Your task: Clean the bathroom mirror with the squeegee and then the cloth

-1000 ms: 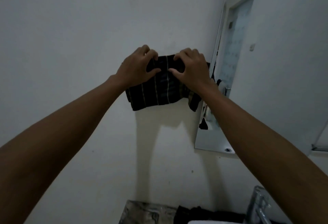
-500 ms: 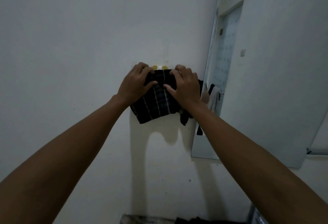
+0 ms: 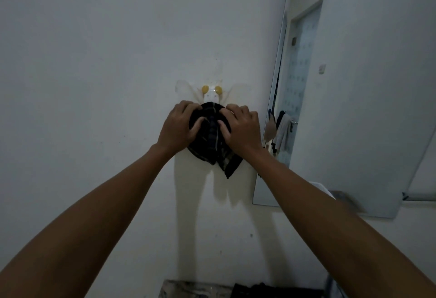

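A dark cloth with pale stripes hangs bunched against the white wall, just under a white wall hook with two yellow knobs. My left hand grips its left side and my right hand grips its right side, thumbs pressed into the fabric. The cloth's lower corner droops below my hands. The bathroom mirror is mounted on the wall to the right, seen at a steep angle. No squeegee is in view.
The mirror reflects a door and hanging towels. A marbled counter edge with dark fabric on it lies at the bottom of the view. A light switch shows in the mirror.
The cloth went from spread flat between my hands to gathered into a bunch. The view tilted up, so the hook with yellow knobs now shows above my hands.
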